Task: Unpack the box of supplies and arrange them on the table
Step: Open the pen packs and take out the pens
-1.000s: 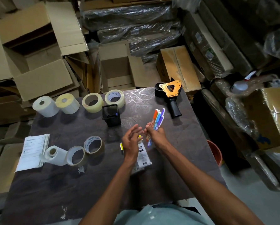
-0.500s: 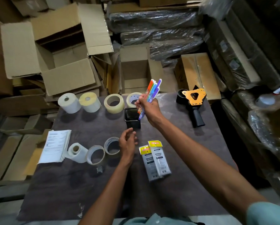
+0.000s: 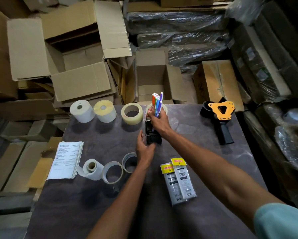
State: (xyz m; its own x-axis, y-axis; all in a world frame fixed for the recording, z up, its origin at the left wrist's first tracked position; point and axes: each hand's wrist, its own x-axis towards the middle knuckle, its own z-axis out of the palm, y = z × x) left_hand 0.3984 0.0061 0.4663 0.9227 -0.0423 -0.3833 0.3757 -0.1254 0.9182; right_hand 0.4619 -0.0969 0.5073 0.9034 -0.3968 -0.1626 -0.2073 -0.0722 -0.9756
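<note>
My right hand [image 3: 159, 122] grips a bunch of coloured pens [image 3: 156, 103] upright, their lower tips inside a black pen holder [image 3: 152, 137] in the middle of the dark table [image 3: 205, 169]. My left hand [image 3: 144, 149] holds the holder's near left side. Two paper rolls [image 3: 82, 111] and a clear tape roll [image 3: 131, 113] line the far edge; a fourth roll [image 3: 164, 107] is mostly hidden behind my right hand. A paper roll and two tape rings [image 3: 112, 172] lie at the near left. Two sealed packets [image 3: 179, 181] lie in front.
An orange and black tape dispenser [image 3: 220, 118] lies at the far right of the table. A stack of printed sheets [image 3: 66, 160] overhangs the left edge. Open cardboard boxes [image 3: 155, 78] and plastic-wrapped bundles [image 3: 177, 31] crowd the floor behind and beside the table.
My right hand carried the pens from the near middle to the holder and lowered their tips into it. My left hand reached forward to the holder's side.
</note>
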